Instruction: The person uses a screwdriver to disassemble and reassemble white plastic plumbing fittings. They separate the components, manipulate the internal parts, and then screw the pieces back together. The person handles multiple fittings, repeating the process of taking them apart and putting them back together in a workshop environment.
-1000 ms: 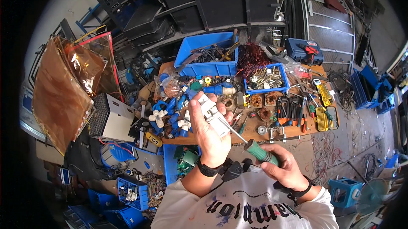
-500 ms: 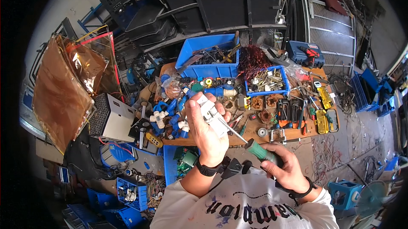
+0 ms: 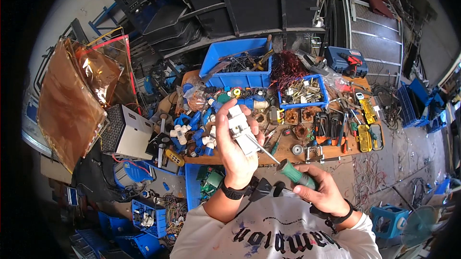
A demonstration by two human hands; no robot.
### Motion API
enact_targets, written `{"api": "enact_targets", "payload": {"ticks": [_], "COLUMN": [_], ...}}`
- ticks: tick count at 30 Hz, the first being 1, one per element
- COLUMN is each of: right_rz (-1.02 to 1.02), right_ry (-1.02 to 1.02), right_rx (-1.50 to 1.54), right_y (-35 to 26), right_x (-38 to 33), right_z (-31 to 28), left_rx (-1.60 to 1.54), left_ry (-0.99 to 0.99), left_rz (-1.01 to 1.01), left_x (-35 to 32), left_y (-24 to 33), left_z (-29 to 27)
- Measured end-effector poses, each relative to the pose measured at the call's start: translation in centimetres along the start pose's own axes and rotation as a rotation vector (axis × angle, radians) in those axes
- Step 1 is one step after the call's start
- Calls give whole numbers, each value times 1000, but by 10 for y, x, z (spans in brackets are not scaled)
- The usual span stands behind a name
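Holds a white, blocky part [image 3: 245, 139] up in the left hand [image 3: 236, 159], with thumb on one side and fingers closed on the other, seen against the near edge of the cluttered wooden table [image 3: 284, 152]. Grips a screwdriver [image 3: 296, 175] by its green handle in the right hand [image 3: 327, 191], wrapped firmly, and points the shaft up and leftward at the lower right side of the part; impossible to say whether seated in a screw or only resting there, with the tip too small to make out. Has tipped the part slightly more upright than a second ago, yet keeps shaft and part together, so seems to be adjusting the angle rather than breaking off the work. Has blue and white pipe fittings [image 3: 180, 134] near on the left, and hex keys [image 3: 329, 127] and a blue tray [image 3: 305, 104] of metal pieces farther right
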State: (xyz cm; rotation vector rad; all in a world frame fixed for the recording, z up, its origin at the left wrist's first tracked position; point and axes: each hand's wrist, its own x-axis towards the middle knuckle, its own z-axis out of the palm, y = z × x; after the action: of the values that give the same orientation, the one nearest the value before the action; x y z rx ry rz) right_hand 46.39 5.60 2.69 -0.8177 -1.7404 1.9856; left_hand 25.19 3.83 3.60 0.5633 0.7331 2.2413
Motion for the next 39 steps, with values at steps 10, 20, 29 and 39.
{"api": "enact_targets", "payload": {"ticks": [10,20,29,39], "right_rz": [-79,-232,-370,-323], "right_ry": [89,176,190,-38], "right_rx": [138,-33,-22,241], "right_y": [5,-5,-27,-44], "right_x": [-6,4,45,54], "right_z": [-17,-19,-26,-18], "left_rx": [120,83,44,259], "left_ry": [-144,-431,-583,-608], "left_rz": [91,-34,-394,-367], "left_x": [1,-3,-13,-20], "left_y": [5,6,-4,-6], "left_z": [-5,-7,5,15]}}
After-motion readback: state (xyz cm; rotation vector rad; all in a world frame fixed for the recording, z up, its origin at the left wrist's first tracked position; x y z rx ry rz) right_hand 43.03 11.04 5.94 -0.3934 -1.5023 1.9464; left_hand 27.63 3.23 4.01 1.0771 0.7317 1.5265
